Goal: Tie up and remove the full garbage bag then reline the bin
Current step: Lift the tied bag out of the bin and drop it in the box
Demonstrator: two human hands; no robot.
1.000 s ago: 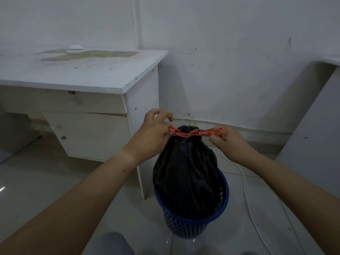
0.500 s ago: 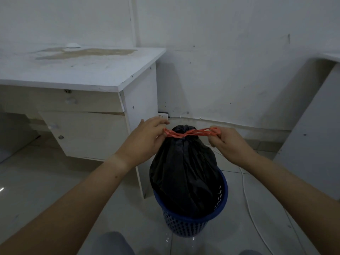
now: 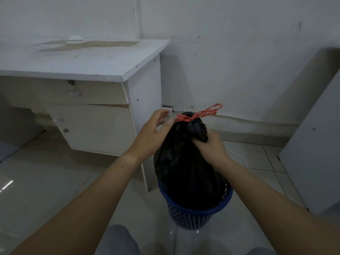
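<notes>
- two hands work at the neck of the black garbage bag (image 3: 185,162), which sits in the blue bin (image 3: 193,212) on the floor (image 3: 55,181) just beside the white desk (image 3: 92,70), its bulk standing well above the rim.
- right hand (image 3: 211,148) is clenched on a fold of black plastic just under the knot; left hand (image 3: 154,133) has its fingers loosely curled, thumb near the red tie (image 3: 198,114), and i cannot tell whether it pinches the tie or only touches the bag.
- one loop of the tie sticks out free to the right; if the knot is only a single cross, it could slip once the bag's weight hangs from the neck.
- lifting by a thin fold risks stretching or tearing the plastic.
- a full bag wedged in the bin may drag the light bin up with it or tip it.
</notes>
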